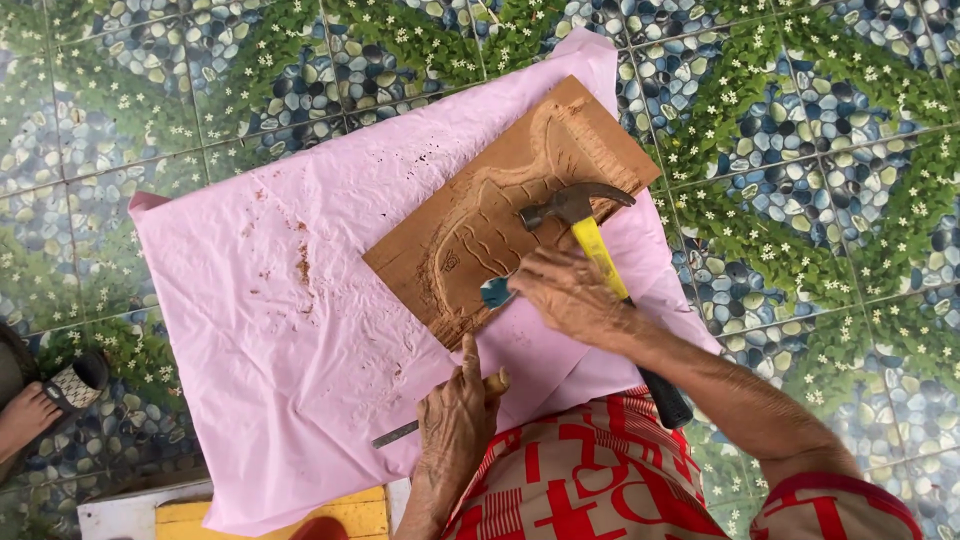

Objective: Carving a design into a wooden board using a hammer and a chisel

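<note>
Patterned floor tiles [820,120] with pebbles and white flowers lie under a pink plastic sheet [300,300] strewn with wood crumbs. On the sheet rests a brown wooden board [500,200] with a fish shape carved into it. Over the board's near edge, the right hand [572,295] is clenched around the yellow handle of a claw hammer [590,225], its head above the carving. Just below, on the sheet, the left hand [455,420] grasps a wooden-handled chisel [440,415], blade pointing left. A bare foot [25,415] shows at the left edge.
</note>
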